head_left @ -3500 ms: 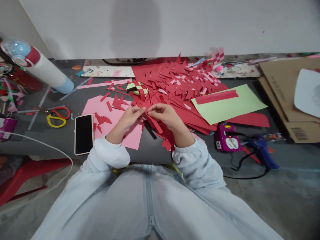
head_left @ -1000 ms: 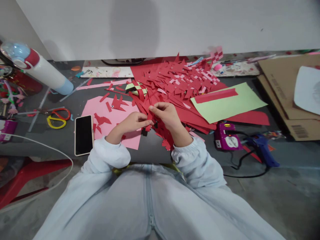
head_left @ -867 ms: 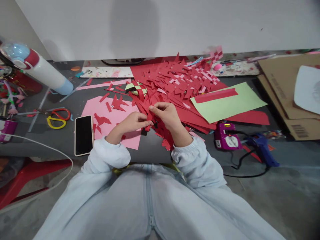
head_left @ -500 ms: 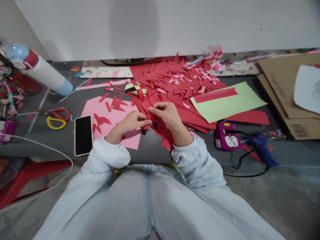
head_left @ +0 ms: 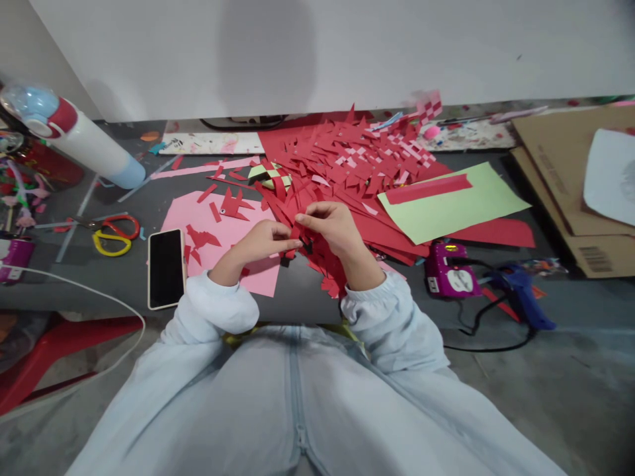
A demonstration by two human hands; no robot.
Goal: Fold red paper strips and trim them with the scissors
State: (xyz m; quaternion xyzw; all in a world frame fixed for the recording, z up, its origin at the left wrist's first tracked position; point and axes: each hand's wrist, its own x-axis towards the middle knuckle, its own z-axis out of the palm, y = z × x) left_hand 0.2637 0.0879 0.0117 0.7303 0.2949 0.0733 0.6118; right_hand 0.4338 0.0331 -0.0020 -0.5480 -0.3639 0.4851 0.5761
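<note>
My left hand (head_left: 262, 242) is closed, thumb and fingers pinching the lower end of a small red paper strip (head_left: 296, 231). The fingertips of my right hand (head_left: 331, 228) close on the strip's upper end. Both hands are over the near edge of a big heap of red paper pieces (head_left: 337, 165), many cut to points, some woven with pink. Under my left hand lies a pink paper sheet (head_left: 223, 228). On it rests a red paper fish (head_left: 235, 205) with an eye stuck on, beside red scraps (head_left: 201, 239).
At left are a phone (head_left: 166, 268), scissors (head_left: 116, 237) and a white bottle (head_left: 94, 142). To the right lie a light green sheet (head_left: 446, 211) with a red strip, a purple box (head_left: 451, 271), a blue glue gun (head_left: 520, 294) with its cable, and cardboard (head_left: 560, 178).
My right fingertips have shifted very slightly, and the red strip between my hands is turned a little. Everything else stays in place.
</note>
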